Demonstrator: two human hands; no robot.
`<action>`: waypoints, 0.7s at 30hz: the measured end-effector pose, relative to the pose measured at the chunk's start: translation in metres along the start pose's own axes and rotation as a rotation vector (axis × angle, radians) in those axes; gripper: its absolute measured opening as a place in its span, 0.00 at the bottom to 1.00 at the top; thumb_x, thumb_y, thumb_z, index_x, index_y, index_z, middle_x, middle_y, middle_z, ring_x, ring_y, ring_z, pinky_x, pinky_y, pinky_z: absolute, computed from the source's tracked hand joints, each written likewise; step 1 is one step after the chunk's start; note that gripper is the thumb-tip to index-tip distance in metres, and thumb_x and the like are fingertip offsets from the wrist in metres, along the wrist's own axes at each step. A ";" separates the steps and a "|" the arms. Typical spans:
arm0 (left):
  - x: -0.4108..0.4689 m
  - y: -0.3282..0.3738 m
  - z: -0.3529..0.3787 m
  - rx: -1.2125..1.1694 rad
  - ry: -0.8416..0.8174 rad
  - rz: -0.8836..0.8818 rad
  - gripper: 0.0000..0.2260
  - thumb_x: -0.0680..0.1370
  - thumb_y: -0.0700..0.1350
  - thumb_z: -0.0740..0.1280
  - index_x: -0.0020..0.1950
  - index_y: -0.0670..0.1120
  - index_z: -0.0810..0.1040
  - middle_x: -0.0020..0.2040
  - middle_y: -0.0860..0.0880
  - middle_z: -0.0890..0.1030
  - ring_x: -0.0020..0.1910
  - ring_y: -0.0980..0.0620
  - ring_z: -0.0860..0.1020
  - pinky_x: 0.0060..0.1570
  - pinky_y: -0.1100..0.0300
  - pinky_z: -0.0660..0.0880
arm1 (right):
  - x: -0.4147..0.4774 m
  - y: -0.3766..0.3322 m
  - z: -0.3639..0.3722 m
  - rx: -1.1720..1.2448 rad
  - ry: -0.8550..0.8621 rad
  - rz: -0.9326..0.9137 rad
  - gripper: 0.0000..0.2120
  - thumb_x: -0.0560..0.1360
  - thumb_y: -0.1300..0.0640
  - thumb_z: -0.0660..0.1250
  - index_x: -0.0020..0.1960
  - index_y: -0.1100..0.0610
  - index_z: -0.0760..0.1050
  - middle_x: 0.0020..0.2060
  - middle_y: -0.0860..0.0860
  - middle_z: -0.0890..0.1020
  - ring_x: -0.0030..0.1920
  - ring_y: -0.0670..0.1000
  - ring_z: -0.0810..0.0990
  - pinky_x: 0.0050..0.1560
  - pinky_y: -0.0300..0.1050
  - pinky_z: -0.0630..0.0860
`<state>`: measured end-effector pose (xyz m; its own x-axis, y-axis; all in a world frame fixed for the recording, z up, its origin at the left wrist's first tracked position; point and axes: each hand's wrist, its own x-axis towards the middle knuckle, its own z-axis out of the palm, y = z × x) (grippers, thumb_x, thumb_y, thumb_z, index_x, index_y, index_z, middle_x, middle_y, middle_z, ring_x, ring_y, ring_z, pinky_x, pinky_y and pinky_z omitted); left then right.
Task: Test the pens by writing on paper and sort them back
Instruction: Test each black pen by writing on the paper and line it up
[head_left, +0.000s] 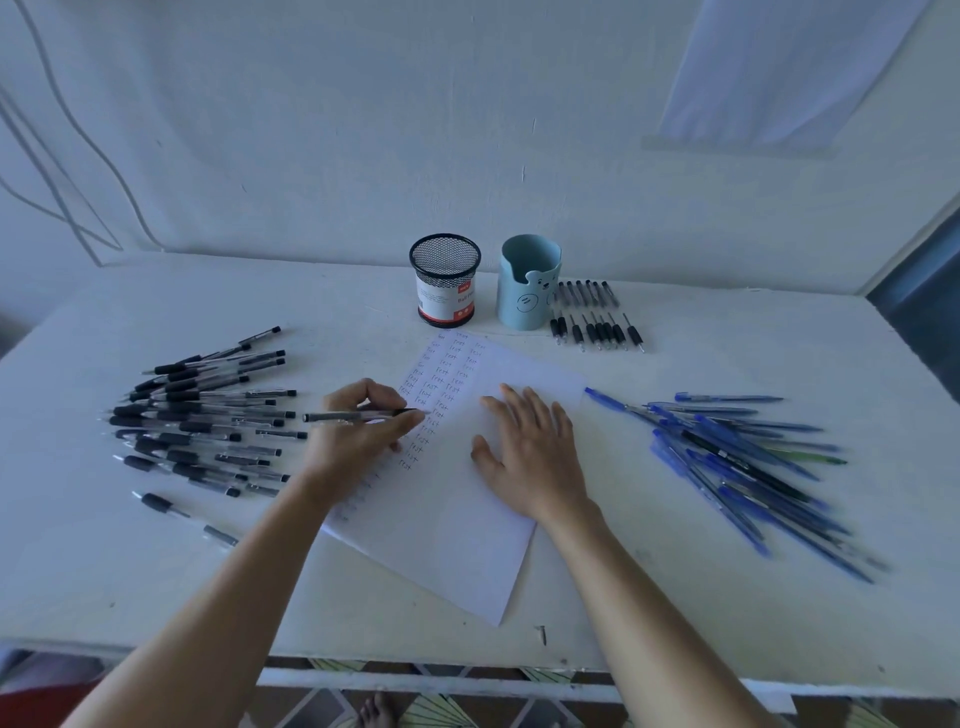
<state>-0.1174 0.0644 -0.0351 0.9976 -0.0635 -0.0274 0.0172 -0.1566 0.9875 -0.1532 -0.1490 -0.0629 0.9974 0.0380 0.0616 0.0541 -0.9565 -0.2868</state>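
The left hand (358, 431) is gripping a slim black pen (332, 417), its fingers (387, 397) curling round the barrel close to the writing end while the capless tail is sticking out toward the heap of black pens (208, 415) on the left of the tabletop (675, 613). The tip is resting on the paper (441, 530), at the column of small test words. The pen is looking light, rigid and smooth, likely a little slippery, so a pinch low on the rubbery grip section is probably giving the best control. The right hand (530, 452) is lying flat, fingers spread and straight, pressing down the thin sheet, which would probably slide or curl otherwise. Blue pens (753, 457) are lying fanned out to the right, well apart from both hands.
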 end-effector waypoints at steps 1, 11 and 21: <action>-0.001 0.002 0.000 0.023 0.001 0.012 0.09 0.71 0.37 0.78 0.42 0.38 0.78 0.37 0.47 0.83 0.29 0.46 0.77 0.31 0.57 0.76 | 0.000 0.000 0.000 0.002 0.001 0.000 0.38 0.71 0.37 0.39 0.76 0.49 0.62 0.79 0.49 0.59 0.79 0.54 0.54 0.77 0.57 0.46; -0.003 0.000 -0.003 0.270 0.125 0.073 0.11 0.58 0.39 0.63 0.27 0.43 0.60 0.23 0.52 0.61 0.26 0.51 0.62 0.28 0.57 0.60 | 0.000 0.000 -0.001 0.001 0.003 -0.006 0.38 0.71 0.37 0.38 0.76 0.49 0.62 0.79 0.49 0.59 0.79 0.54 0.53 0.77 0.57 0.46; 0.000 -0.005 -0.002 0.365 0.096 0.101 0.11 0.59 0.39 0.62 0.28 0.47 0.58 0.25 0.54 0.59 0.28 0.51 0.59 0.31 0.56 0.57 | 0.000 0.000 0.002 -0.007 0.024 -0.008 0.36 0.73 0.38 0.41 0.75 0.50 0.64 0.78 0.51 0.61 0.79 0.55 0.56 0.76 0.59 0.48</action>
<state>-0.1175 0.0672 -0.0393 0.9951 -0.0068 0.0989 -0.0893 -0.4953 0.8641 -0.1536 -0.1485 -0.0645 0.9955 0.0389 0.0870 0.0619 -0.9581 -0.2797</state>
